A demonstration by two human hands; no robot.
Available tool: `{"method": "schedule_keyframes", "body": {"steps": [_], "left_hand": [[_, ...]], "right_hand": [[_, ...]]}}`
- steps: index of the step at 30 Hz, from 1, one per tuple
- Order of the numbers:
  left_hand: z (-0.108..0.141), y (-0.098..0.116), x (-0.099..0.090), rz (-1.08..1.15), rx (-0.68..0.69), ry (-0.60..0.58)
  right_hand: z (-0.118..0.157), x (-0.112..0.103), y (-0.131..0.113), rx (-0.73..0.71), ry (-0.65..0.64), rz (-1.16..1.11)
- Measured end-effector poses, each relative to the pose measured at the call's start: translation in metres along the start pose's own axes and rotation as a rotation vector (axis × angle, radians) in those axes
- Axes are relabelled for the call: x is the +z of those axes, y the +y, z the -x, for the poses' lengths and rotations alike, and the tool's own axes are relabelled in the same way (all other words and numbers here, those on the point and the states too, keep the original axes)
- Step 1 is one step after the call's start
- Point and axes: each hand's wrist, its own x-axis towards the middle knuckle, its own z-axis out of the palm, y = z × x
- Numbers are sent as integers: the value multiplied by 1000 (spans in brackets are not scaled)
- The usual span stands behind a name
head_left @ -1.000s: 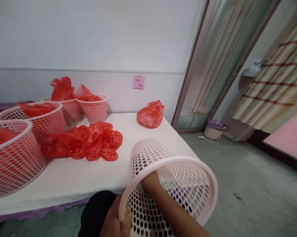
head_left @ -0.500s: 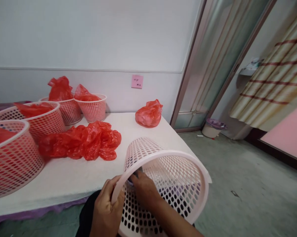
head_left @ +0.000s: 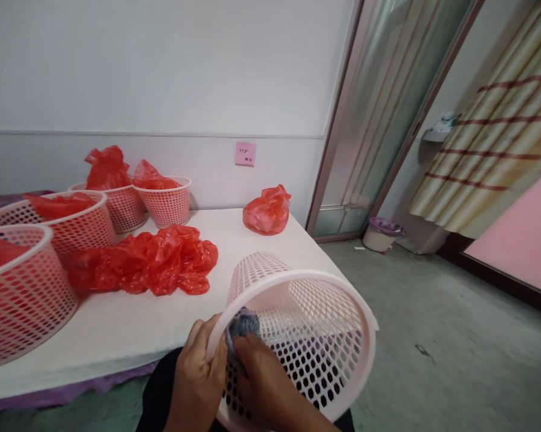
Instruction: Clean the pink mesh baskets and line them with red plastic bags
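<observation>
A pale pink mesh plastic basket [head_left: 368,327] lies tipped on its side at the table's front edge, its open mouth turned toward me. My left hand [head_left: 199,369] is closed around the left side of its rim. Inside the mouth, my right hand [head_left: 265,375] is closed on a grey-blue cloth [head_left: 246,324] and presses it against the inner left wall near the rim. The fingertips of the right hand are partly hidden by the cloth and the hand itself.
Several pink baskets [head_left: 166,207] with red plastic bags in them stand on the left of the white-covered table [head_left: 112,333]. Crumpled red bags [head_left: 162,261] lie before them. A bunched red bag [head_left: 267,210] sits at the back right. A bin [head_left: 380,234] stands on the floor.
My right hand has drawn back toward the rim, and more of the cloth shows above it. My left hand keeps its hold on the rim. The view has shifted slightly.
</observation>
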Motion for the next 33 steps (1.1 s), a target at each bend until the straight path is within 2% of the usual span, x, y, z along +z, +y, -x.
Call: {"method": "schedule_keyframes", "body": {"steps": [2,6,8,11,15,17,20,22,28,33], "left_hand": [[-3,-2,-1,8,-24,3],[-9,0,-3,44,-56,-16],[-13,2,-2,45,-51,-16],[-20,6,-2,25,-56,-19],[-29,7,-3,12,-74,-30],[-32,6,-4,1,-64,-30],[-36,5,-5,-15,-31,-37],[-41,7,-5,-12,-28,-38],[-63,15,-8,36,-75,-107],[-71,20,-10,120,-177,-118]], "right_hand": [[9,-3,2,-62,-22,127],[13,-10,19,44,-90,507],[16,-11,18,59,-94,497],[25,-2,5,-38,-84,340],[40,18,0,-183,52,399],[47,18,11,-161,58,487],[54,10,32,-17,-3,572],[59,8,40,-4,-10,575],[61,22,32,-163,106,549],[51,19,24,-168,61,618]]}}
